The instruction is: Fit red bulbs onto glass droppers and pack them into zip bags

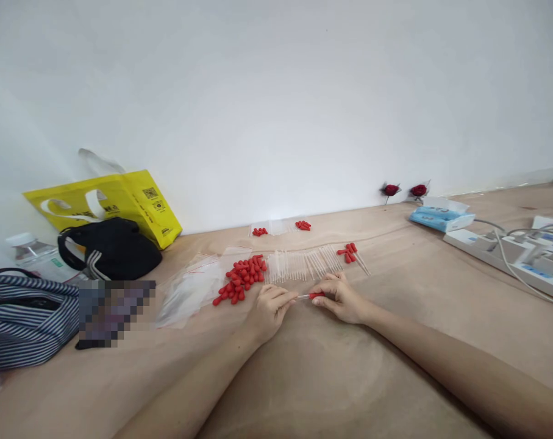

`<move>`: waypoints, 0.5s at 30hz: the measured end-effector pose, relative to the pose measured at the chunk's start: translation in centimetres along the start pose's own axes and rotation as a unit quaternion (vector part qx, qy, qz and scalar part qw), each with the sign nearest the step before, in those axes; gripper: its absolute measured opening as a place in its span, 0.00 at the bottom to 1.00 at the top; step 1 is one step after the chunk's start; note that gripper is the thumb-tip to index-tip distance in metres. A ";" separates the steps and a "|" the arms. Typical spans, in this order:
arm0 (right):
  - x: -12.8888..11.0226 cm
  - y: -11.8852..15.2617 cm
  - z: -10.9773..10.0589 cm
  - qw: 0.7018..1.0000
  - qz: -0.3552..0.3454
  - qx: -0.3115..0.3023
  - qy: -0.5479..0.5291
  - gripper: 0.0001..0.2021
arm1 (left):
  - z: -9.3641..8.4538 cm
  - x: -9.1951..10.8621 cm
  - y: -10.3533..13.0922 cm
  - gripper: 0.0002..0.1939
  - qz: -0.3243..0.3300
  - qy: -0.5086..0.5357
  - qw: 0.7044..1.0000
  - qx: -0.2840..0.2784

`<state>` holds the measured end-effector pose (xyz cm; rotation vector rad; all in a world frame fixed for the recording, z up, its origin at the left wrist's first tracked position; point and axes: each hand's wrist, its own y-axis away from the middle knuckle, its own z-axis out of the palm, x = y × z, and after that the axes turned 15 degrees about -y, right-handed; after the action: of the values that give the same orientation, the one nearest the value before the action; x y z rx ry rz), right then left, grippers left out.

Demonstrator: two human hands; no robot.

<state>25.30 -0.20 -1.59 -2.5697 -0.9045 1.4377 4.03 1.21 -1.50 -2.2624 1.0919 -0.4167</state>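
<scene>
My left hand (pixel 271 310) pinches a thin clear tube (pixel 303 297) by its left end. The tube's right end meets a red rubber bulb (pixel 317 295), which my right hand (pixel 341 299) grips between thumb and fingers. Just beyond my hands lies a row of clear tubes (pixel 299 265) side by side. A pile of red bulbs (pixel 242 277) sits at the row's left, and a smaller group of red bulbs (pixel 348 252) at its right.
Clear plastic bags (pixel 191 289) lie left of the pile. Further left are a black pouch (pixel 116 250), a yellow bag (pixel 152 207), a bottle (pixel 36 250) and a striped bag (pixel 33 320). On the right are a tissue pack (pixel 441 216) and power strips (pixel 486 253) with cables.
</scene>
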 end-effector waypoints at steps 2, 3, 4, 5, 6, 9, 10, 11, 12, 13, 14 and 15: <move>0.0 0.0 0.1 1.000 -0.009 0.001 -0.004 0.09 | 0.1 0.0 0.0 0.10 0.004 -0.001 1.000 0.003; 0.0 0.0 0.1 1.000 -0.015 0.001 -0.004 0.09 | 0.1 0.0 0.1 0.10 0.006 -0.003 1.000 0.003; 0.0 0.0 0.1 1.000 -0.021 0.001 -0.004 0.10 | 0.1 -0.1 0.1 0.10 0.010 -0.004 1.000 0.001; 0.0 0.0 0.1 1.000 -0.028 -0.001 -0.002 0.10 | 0.2 -0.1 0.1 0.11 0.013 -0.006 1.000 -0.002; 0.1 0.0 0.1 0.999 -0.036 -0.003 -0.001 0.10 | 0.2 -0.1 0.1 0.11 0.016 -0.009 1.000 -0.006; 0.1 0.0 0.0 0.998 -0.058 -0.011 0.005 0.11 | 0.3 -0.1 0.2 0.12 0.019 -0.020 0.999 -0.017; 0.1 0.0 0.0 0.998 -0.064 -0.012 0.007 0.11 | 0.3 -0.1 0.2 0.12 0.018 -0.025 0.999 -0.021; 0.1 0.0 0.0 0.997 -0.070 -0.012 0.011 0.11 | 0.4 -0.1 0.2 0.12 0.018 -0.030 0.999 -0.024; 0.1 0.1 0.0 0.997 -0.075 -0.010 0.014 0.11 | 0.4 -0.1 0.3 0.12 0.018 -0.035 0.999 -0.026; 0.1 0.1 0.0 0.997 -0.079 -0.008 0.017 0.10 | 0.4 -0.1 0.3 0.13 0.019 -0.039 0.999 -0.027; 0.0 0.1 0.0 0.996 -0.082 -0.007 0.021 0.10 | 0.4 -0.1 0.3 0.13 0.023 -0.043 0.998 -0.027; 0.0 0.1 0.0 0.996 -0.085 -0.006 0.025 0.10 | 0.4 -0.1 0.3 0.13 0.027 -0.047 0.998 -0.027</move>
<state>25.33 -0.30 -1.62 -2.4565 -1.0966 1.3212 4.03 1.28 -1.99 -2.2697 1.1240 -0.2586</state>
